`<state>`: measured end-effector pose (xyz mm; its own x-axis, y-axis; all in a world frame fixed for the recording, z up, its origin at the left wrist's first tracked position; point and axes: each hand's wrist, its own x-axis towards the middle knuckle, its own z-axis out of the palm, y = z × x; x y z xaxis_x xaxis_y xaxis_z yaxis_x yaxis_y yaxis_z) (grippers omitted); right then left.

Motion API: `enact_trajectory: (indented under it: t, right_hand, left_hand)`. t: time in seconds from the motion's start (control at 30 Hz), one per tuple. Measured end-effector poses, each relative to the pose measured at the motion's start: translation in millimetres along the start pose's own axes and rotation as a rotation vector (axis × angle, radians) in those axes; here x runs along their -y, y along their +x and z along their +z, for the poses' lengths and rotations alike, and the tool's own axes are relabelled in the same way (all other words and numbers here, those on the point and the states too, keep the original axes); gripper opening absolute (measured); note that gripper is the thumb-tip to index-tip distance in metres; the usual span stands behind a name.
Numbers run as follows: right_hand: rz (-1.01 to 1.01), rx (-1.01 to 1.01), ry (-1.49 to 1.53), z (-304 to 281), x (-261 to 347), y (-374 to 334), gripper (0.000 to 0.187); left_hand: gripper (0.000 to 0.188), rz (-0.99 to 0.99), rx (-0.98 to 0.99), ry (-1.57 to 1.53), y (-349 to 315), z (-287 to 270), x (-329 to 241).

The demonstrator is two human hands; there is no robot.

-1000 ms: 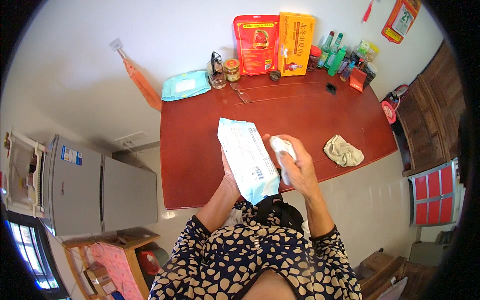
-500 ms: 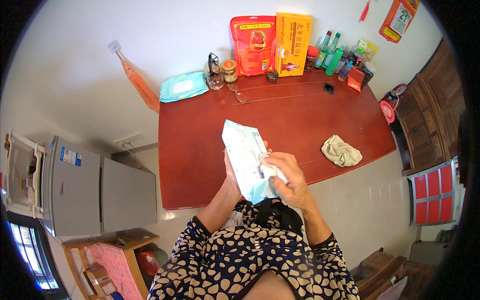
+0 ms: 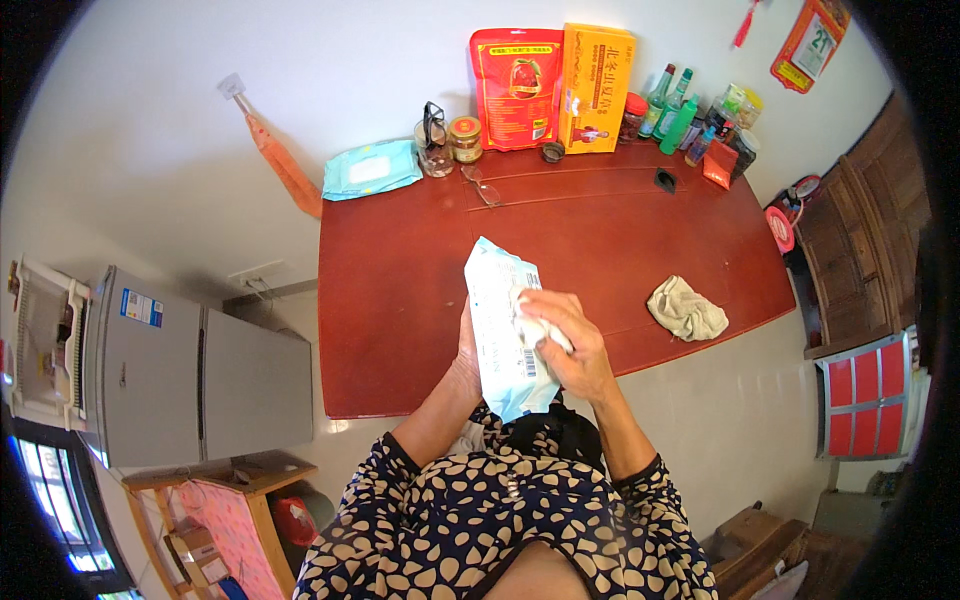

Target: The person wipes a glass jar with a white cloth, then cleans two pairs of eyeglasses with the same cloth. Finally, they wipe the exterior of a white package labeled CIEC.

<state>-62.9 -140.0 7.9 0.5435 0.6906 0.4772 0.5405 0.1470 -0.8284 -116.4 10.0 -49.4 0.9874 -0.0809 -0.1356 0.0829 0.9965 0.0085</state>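
Observation:
A light blue and white soft pack of wipes (image 3: 494, 335) is held up in front of my body, over the near edge of the table. My left hand (image 3: 466, 352) grips it from its left side and underneath, most of its fingers hidden behind the pack. Pressed on the pack's printed face is a crumpled white wipe (image 3: 537, 329), pinched in my right hand (image 3: 578, 348). A crumpled beige cloth (image 3: 688, 308) lies on the table to the right of my hands.
The red-brown table (image 3: 400, 290) carries another blue pack of wipes (image 3: 372, 170), eyeglasses (image 3: 483, 187), a jar (image 3: 465, 140), a red pouch (image 3: 518, 90), a yellow box (image 3: 597, 90) and several bottles (image 3: 672, 108) along the wall. A grey fridge (image 3: 255, 385) stands left.
The pack has shifted slightly right and turned more upright, its face showing more fully. My right hand with the wipe has moved a little up along it.

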Motion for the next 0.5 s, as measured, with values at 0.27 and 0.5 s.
enact_trajectory:
  t: [0.27,0.5]
  right_hand:
    - [-0.204,0.216,-0.251,-9,39,9,0.040]
    - [-0.173,-0.013,-0.478,-16,20,35,0.038]
  left_hand:
    - [0.053,0.026,-0.138,0.372,0,5,-11]
    - [0.051,0.001,-0.356,0.441,1,27,11]
